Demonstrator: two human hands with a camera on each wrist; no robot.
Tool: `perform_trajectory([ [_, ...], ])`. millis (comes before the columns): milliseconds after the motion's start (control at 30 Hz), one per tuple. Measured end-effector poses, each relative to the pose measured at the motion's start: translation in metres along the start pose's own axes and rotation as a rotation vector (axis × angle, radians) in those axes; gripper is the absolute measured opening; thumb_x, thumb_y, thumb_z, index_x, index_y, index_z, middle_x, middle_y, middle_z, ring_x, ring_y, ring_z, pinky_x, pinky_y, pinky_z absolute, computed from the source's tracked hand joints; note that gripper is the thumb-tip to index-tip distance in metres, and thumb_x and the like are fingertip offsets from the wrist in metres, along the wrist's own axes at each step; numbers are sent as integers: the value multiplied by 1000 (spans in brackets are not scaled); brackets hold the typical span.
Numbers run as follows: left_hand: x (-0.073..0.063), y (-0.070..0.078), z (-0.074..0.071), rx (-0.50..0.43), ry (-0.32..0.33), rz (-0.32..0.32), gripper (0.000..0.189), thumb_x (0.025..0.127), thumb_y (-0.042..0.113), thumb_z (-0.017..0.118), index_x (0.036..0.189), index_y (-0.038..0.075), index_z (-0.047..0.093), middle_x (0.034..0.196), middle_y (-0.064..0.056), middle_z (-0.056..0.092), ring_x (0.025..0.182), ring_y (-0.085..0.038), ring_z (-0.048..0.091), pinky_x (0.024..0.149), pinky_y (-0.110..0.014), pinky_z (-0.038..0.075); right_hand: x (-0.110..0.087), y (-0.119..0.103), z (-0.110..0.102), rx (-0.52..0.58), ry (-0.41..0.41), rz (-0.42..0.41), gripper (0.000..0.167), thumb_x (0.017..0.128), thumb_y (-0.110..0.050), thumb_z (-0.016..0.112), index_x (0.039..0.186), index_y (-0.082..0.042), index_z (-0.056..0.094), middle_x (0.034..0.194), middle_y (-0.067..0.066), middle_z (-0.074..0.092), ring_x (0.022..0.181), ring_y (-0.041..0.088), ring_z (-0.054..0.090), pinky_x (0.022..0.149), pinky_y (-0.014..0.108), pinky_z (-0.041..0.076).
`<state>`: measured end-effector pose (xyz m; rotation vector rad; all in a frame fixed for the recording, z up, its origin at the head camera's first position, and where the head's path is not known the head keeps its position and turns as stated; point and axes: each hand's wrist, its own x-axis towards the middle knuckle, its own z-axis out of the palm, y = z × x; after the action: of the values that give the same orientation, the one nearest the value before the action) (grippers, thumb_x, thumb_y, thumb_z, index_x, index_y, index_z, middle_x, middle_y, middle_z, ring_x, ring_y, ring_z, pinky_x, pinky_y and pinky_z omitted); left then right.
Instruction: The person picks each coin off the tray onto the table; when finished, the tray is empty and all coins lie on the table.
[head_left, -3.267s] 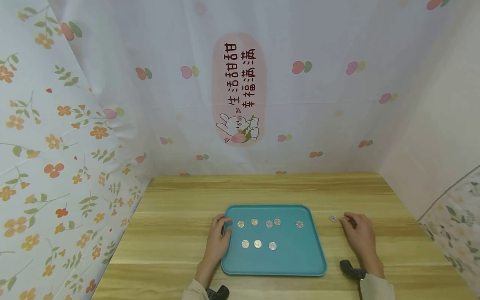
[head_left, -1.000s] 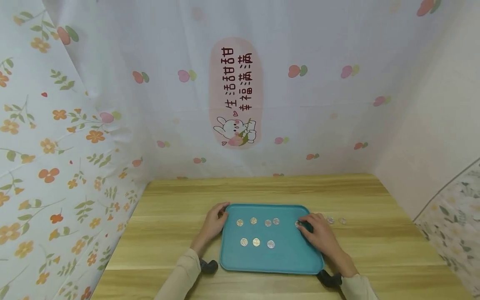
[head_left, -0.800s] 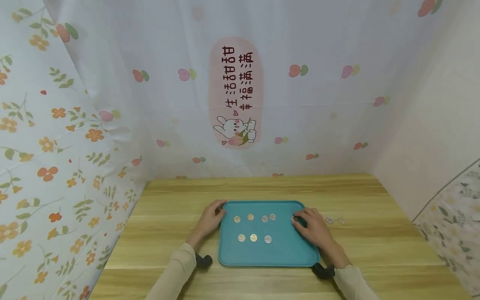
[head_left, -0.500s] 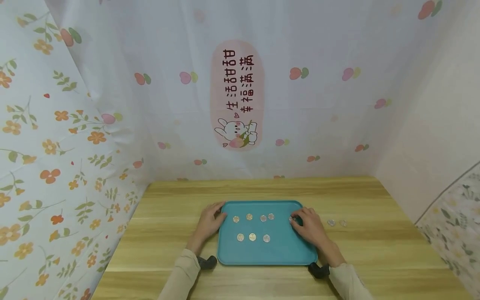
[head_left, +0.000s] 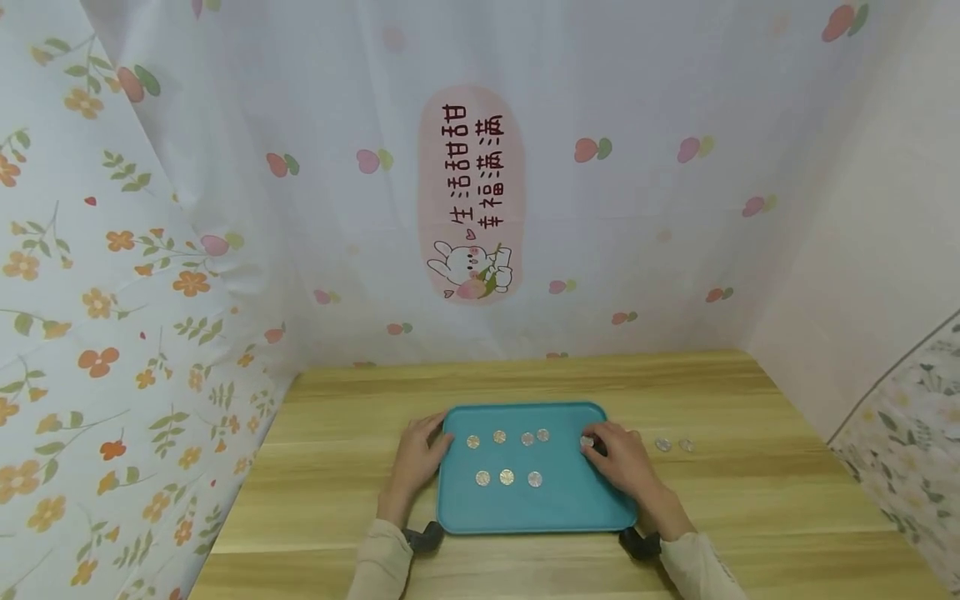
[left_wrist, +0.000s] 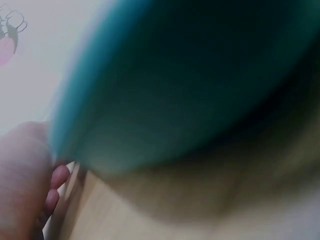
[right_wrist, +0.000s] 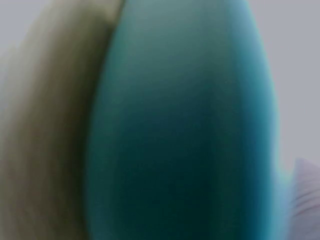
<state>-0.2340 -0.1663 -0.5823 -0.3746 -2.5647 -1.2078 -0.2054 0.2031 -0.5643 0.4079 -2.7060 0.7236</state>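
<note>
A teal tray [head_left: 540, 512] lies on the wooden table, its rim blurred and close in both wrist views. My left hand [head_left: 417, 457] holds its left rim near the far corner. In the left wrist view, that hand [left_wrist: 25, 180] appears beside the rim with a few fingertips visible. My right hand [head_left: 624, 457] reaches over the right rim and pinches a silvery coin [head_left: 587, 441] between thumb and fingers, just inside the tray. Several gold and silver coins [head_left: 507, 477] lie flat in two rows on the tray.
Two silvery coins, a nearer one [head_left: 663, 445] and a farther one [head_left: 686, 446], lie on the table [head_left: 750, 500] right of the tray. Behind the table hangs a patterned white cloth [head_left: 480, 333]. Black wrist-worn devices [head_left: 640, 545] sit close to the tray's front corners.
My right hand has left a coin on the table and moved left to the coin inside the tray. The tray has shifted slightly left and away, with my left hand at its rim.
</note>
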Motion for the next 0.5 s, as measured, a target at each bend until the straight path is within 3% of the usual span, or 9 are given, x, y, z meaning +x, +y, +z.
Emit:
perform_trajectory([
  [233, -2, 1, -3, -38, 11, -51, 45, 93, 19, 69, 136, 6, 61, 135, -14, 64, 126, -35, 55, 109, -55, 42, 2, 1, 0, -103, -25, -85, 21, 89, -21, 75, 103, -5, 75, 98, 10, 73, 92, 29, 67, 79, 46, 46],
  [367, -1, 1, -1, -28, -2, -55, 45, 94, 18, 69, 137, 6, 60, 136, -13, 64, 126, -34, 55, 110, -54, 41, 1, 7, -2, -66, -26, -89, 18, 86, -19, 78, 97, -5, 74, 92, 6, 72, 86, 23, 64, 80, 47, 49],
  [500, -1, 1, 1, -37, 11, -62, 45, 93, 18, 69, 136, 5, 61, 135, -14, 64, 125, -35, 56, 110, -55, 40, 0, 16, -11, 20, -6, -101, 16, 86, -17, 77, 97, -6, 73, 88, 1, 68, 79, 14, 59, 72, 35, 52],
])
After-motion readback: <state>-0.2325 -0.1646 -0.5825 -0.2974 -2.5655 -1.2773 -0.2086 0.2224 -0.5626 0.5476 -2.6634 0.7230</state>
